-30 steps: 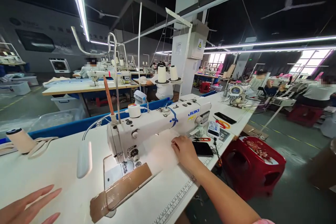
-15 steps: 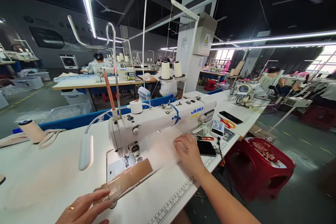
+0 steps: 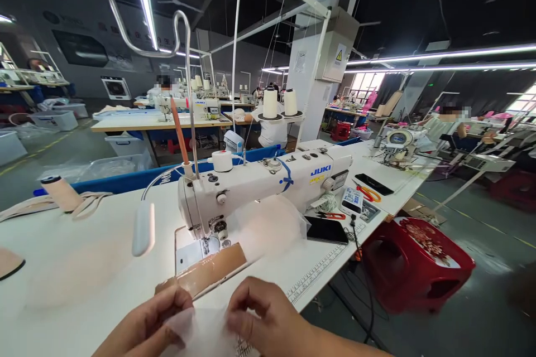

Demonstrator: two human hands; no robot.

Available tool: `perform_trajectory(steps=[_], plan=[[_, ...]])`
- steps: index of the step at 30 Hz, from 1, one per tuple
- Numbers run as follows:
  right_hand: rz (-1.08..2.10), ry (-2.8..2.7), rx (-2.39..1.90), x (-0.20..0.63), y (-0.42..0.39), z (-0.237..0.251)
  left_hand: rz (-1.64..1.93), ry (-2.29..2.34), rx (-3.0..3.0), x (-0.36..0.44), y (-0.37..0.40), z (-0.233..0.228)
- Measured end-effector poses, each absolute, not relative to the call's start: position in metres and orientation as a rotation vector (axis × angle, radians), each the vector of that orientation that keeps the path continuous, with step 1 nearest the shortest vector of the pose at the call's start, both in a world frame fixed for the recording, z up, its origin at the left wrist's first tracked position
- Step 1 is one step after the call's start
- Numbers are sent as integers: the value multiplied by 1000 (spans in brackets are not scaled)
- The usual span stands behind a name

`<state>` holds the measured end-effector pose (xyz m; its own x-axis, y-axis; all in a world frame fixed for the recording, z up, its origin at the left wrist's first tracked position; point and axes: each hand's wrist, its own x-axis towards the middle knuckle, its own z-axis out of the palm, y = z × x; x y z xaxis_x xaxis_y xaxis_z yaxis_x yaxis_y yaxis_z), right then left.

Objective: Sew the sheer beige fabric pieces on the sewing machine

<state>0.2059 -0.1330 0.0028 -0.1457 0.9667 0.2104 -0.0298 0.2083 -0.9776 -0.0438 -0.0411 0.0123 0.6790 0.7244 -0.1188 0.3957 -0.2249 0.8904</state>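
Item: thin white fabric piece [image 3: 201, 330], at the near edge of the tabletop [image 3: 75, 268], pinched between both hands. Left hand [image 3: 146, 326]: fingers closed on its left side. Right hand [image 3: 266, 321]: fingers closed on its right side. Just behind: brown taped strip [image 3: 209, 273] and white JUKI sewing machine [image 3: 259, 184]. Right of machine: 1 black phone [image 3: 326, 230]; red stool [image 3: 414, 262] on the floor.

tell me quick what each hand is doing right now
Left hand: closed, pinching the sheer white fabric piece.
Right hand: closed, pinching the same piece.
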Motion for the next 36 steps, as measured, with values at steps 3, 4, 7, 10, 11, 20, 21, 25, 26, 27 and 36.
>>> perform_trajectory(steps=[3, 4, 7, 10, 11, 20, 21, 25, 26, 27, 36], plan=[[1324, -1453, -1202, 216, -128, 9, 375, 997, 1783, -33, -43, 32], [1290, -1597, -1265, 218, -125, 11, 370, 1009, 1779, -29, -42, 36], [1097, -1766, -1281, 217, -114, 22, 337, 973, 1798, -15, -37, 39], [968, -1927, -1127, 207, -101, 29, 372, 796, 1815, -6, -32, 36], [950, -1946, -1127, 204, -97, 30, 382, 766, 1809, -4, -31, 36], [1177, -1383, -1170, 202, -78, 13, 295, 799, 1697, -21, -27, 25], [1138, -1370, -1161, 202, -81, 14, 315, 850, 1756, -23, -27, 23], [900, -1501, -1128, 202, -101, 24, 420, 962, 1899, -24, -32, 25], [822, -1570, -1112, 201, -108, 27, 414, 961, 1869, -23, -33, 28], [769, -1664, -1090, 201, -115, 30, 408, 955, 1809, -21, -35, 31], [1011, -1836, -1074, 211, -114, 39, 442, 712, 1190, -18, -55, 55]])
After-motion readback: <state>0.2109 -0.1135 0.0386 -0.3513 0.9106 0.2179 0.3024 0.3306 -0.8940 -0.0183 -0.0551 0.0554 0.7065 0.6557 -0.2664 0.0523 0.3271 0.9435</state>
